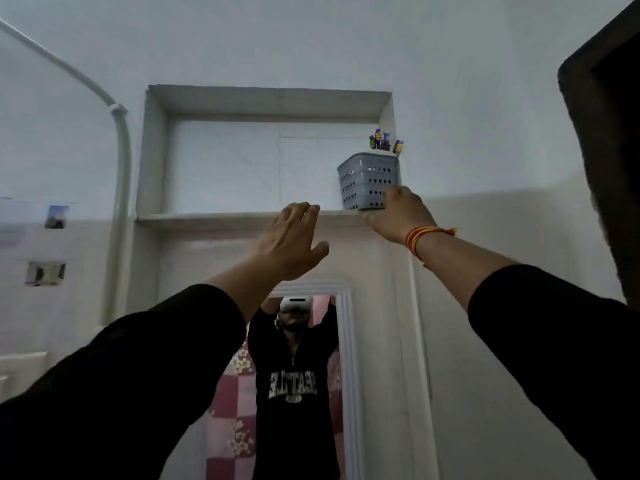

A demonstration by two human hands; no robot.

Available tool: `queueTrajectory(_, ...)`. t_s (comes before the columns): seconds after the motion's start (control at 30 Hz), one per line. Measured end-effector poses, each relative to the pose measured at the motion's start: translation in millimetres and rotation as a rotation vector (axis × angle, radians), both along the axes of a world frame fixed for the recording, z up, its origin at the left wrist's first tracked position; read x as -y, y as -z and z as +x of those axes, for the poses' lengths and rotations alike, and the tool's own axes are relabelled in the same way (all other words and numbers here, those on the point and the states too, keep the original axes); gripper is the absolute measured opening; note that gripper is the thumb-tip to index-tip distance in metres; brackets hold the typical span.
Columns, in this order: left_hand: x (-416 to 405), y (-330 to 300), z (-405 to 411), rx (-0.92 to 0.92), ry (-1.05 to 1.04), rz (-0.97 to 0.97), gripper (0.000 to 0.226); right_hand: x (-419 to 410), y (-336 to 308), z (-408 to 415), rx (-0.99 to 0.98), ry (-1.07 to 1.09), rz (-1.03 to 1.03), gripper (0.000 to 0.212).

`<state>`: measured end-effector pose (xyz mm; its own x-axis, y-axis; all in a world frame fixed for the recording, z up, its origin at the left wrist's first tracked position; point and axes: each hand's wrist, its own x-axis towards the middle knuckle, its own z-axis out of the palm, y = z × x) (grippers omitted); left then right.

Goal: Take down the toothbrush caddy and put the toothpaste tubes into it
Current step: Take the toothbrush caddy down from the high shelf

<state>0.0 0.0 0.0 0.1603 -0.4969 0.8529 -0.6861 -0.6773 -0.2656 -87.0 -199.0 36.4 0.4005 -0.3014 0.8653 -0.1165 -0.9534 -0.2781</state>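
Observation:
A grey perforated toothbrush caddy (369, 180) stands at the right end of a high wall niche shelf (214, 216), with several toothbrush heads (385, 142) sticking out of its top. My right hand (398, 214), with an orange thread on the wrist, is raised to the caddy's lower right corner and its fingers touch the base. My left hand (289, 239) is raised below the shelf edge, left of the caddy, fingers spread and holding nothing. No toothpaste tubes are in view.
Below the niche hangs a white-framed mirror (346, 358) that reflects a person with raised arms. A grey pipe (121, 188) runs down the wall at the left. A dark door edge (609, 150) fills the right side.

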Motion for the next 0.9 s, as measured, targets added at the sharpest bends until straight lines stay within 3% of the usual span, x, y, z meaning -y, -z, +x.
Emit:
queueTrajectory(0.27,58.2,-24.9,73.8,-0.071,-0.111,0.05,0.083,47.9,-41.9,73.2,0.064,0.001,-0.004,0.058)
queueTrajectory(0.5,71.0,-1.3,116.7,0.068,-0.035,-0.064,0.095,44.4,-37.0,106.5,0.276,0.059,-0.124,0.051)
queueTrajectory(0.6,70.4,-5.1,119.7,0.057,-0.035,-0.049,0.098,44.9,-47.2,109.0,0.373,0.071,0.011,0.082)
queueTrajectory(0.73,68.1,-8.6,122.0,0.013,0.0,-0.046,0.101,42.3,-64.9,115.9,0.273,-0.07,0.331,0.131)
queueTrajectory(0.8,67.8,-9.8,121.6,-0.007,0.018,-0.052,0.101,40.0,-70.4,117.2,0.27,-0.076,0.4,0.136)
queueTrajectory(0.9,67.6,-11.0,118.5,-0.041,0.024,-0.043,0.105,31.0,-70.9,112.0,0.322,-0.05,0.43,0.118)
